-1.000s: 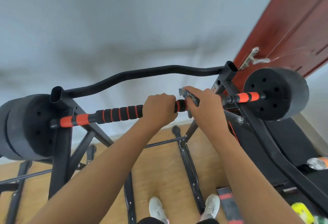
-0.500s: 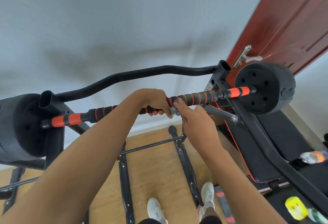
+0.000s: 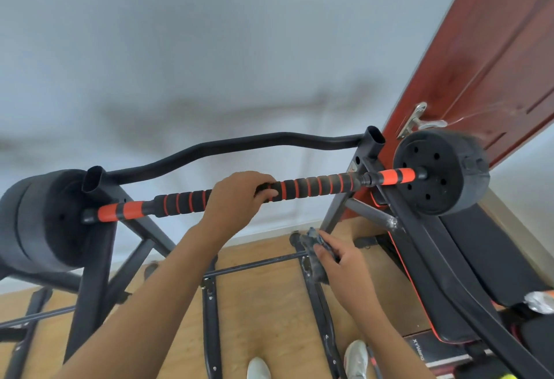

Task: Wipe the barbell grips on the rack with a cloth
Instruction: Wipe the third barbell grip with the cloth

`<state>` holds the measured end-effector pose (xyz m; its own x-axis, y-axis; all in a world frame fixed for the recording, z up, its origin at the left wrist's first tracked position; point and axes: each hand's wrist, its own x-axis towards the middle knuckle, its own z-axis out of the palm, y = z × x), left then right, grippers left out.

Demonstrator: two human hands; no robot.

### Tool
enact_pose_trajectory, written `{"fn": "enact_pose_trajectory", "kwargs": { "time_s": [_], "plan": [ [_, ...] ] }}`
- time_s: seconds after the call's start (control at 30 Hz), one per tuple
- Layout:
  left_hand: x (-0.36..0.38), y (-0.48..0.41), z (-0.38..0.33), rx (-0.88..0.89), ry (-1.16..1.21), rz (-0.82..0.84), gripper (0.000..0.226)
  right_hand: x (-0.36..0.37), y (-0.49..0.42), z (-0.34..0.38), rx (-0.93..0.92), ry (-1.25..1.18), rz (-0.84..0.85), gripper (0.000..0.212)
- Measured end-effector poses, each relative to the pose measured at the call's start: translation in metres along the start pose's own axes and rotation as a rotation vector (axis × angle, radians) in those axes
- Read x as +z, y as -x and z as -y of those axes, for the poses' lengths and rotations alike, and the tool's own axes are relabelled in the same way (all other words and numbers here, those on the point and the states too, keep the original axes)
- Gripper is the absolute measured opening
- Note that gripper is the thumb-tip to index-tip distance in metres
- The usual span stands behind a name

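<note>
While the barbell (image 3: 269, 192) lies across the uprights of the rack (image 3: 99, 246), the left hand (image 3: 236, 198) wraps its fingers over the ribbed black-and-orange foam grip near the bar's middle, a hold that in my judgement steadies the bar against rolling in its cradles. The right hand (image 3: 344, 261) hangs below the bar and clear of it, fingers curled round a dark, crumpled cloth (image 3: 313, 254); the cloth touches neither grip at this moment, so no wiping contact is being made. Black weight plates (image 3: 440, 171) sit at both ends, outboard of the plain orange sleeves, which keeps the foam sections between the uprights open to reach. A black bench (image 3: 485, 261) stands to the right beneath a red door (image 3: 494, 63). White lettering shows on a dark frame member near the lower right edge; it appears inverted and I cannot read it with confidence.
</note>
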<state>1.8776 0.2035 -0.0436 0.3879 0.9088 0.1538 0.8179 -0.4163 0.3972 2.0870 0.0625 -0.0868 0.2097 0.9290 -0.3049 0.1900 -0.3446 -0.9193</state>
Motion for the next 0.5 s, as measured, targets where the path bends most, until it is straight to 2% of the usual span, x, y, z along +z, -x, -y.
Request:
{"fn": "enact_pose_trajectory", "kwargs": {
  "time_s": [0.07, 0.13, 0.27, 0.4, 0.5],
  "plan": [
    [-0.009, 0.017, -0.007, -0.082, 0.074, -0.203, 0.012, 0.0, 0.001, 0.009, 0.038, -0.143, 0.015, 0.026],
    [-0.016, 0.038, -0.019, -0.178, 0.237, -0.276, 0.01, 0.0, 0.0, 0.016, 0.074, -0.237, 0.041, 0.025],
    [-0.002, 0.084, -0.047, -0.412, 0.624, -0.133, 0.015, 0.003, 0.002, 0.024, 0.121, -0.381, 0.116, 0.022],
    [0.02, 0.117, -0.064, -0.502, 0.742, -0.032, 0.041, 0.007, 0.01, 0.036, 0.1, -0.475, 0.199, 0.018],
    [0.024, 0.125, -0.074, -0.527, 0.866, -0.054, 0.027, 0.009, 0.014, 0.043, 0.05, -0.455, 0.225, 0.012]
  ]
}}
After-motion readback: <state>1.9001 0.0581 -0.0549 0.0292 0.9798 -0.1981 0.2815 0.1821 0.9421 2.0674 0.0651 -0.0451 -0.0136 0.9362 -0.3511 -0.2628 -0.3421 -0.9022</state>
